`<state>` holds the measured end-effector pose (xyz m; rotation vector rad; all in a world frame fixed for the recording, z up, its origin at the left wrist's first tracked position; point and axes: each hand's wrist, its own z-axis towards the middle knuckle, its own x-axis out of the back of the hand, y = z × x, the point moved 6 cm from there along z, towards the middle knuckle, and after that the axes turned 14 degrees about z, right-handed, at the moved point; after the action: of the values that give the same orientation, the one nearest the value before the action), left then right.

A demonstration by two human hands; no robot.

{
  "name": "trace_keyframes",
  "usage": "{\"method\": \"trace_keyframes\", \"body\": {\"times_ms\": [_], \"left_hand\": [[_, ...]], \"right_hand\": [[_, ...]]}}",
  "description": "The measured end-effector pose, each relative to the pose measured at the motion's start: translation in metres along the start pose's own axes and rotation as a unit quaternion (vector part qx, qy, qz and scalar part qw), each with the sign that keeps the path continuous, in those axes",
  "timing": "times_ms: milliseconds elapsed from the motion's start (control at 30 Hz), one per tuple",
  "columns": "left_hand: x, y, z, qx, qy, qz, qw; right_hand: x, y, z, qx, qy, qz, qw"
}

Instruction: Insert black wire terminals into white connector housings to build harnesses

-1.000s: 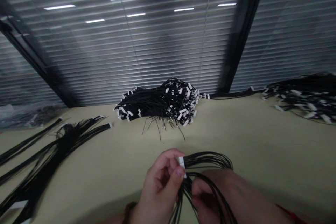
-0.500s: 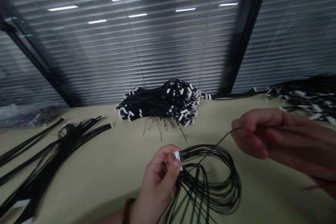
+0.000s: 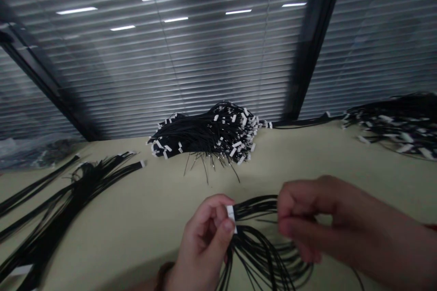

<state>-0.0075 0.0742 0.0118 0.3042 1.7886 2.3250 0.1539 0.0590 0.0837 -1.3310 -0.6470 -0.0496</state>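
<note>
Between the thumb and fingers of my left hand (image 3: 208,236) is a white connector (image 3: 231,218), held upright. Thin black wires (image 3: 256,207) run out of its right side, loop round and hang down below it. My right hand (image 3: 307,218) is to the right of the connector, in front of the wire loop, with thumb and fingertips pinched together. A short dark wire end shows just left of those fingertips; the pinch itself is slightly blurred.
A pile of black cables with white connectors (image 3: 205,132) lies by the blinds (image 3: 218,54). More cables lie at left (image 3: 71,200) and far right (image 3: 403,122). Clear plastic bags (image 3: 37,150) sit at the back left of the pale table (image 3: 136,218).
My right hand has moved left and down to the wire loop, and its fingers have closed in. My left hand still holds the connector. The view has shifted slightly.
</note>
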Motion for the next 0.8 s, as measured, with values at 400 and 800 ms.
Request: {"method": "trace_keyframes", "body": {"times_ms": [400,800], "left_hand": [[-0.003,0.01,-0.003,-0.021,-0.033,0.01,0.999],[-0.003,0.007,-0.004,-0.009,-0.034,-0.011,0.999]], "right_hand": [[-0.027,0.0,-0.011,0.044,0.012,-0.155,0.987],[-0.028,0.0,-0.006,0.021,-0.005,-0.125,0.992]]}}
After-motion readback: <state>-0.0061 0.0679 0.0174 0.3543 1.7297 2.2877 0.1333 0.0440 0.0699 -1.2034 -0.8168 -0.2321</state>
